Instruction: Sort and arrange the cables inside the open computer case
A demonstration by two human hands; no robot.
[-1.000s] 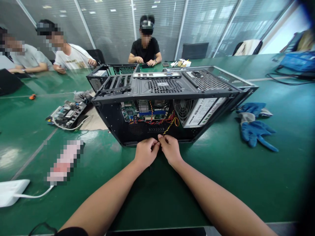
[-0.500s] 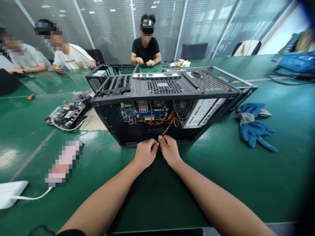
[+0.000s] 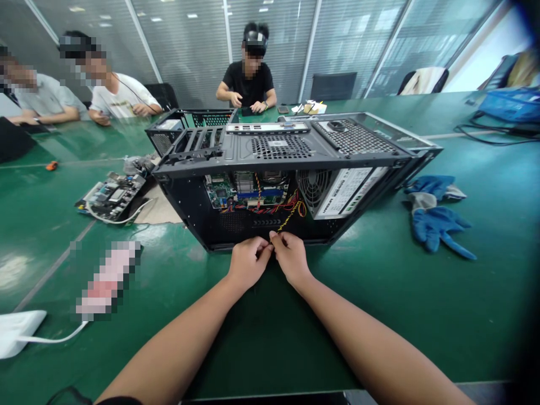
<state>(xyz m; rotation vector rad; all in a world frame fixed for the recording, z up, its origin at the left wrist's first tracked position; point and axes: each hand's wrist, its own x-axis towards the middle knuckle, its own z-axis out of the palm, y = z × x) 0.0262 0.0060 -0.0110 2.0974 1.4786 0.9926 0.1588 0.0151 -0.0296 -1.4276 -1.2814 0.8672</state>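
A black computer case (image 3: 192, 208) stands on the green table with its open side toward me. Inside it are a motherboard (image 3: 247, 188) and a power supply (image 3: 350, 194) with a fan grille and a white label. A twisted yellow-and-black cable (image 3: 287, 219) runs from the wire bundle down to my fingers. At the case's near lower edge, my left hand (image 3: 248, 261) and my right hand (image 3: 291, 256) meet, both closed in a pinch on the cable's end. The fingers hide the tip of the cable.
Blue work gloves (image 3: 434, 222) lie to the right. On the left are a loose circuit board (image 3: 112, 194), a phone (image 3: 109, 278) and a white power bank-like block (image 3: 21, 334) with a cord. Another case (image 3: 169, 129) stands behind. Several people sit across the table.
My hands stay pinched at nearly the same spot on the cable. Across the table, the person in black has raised one hand a little.
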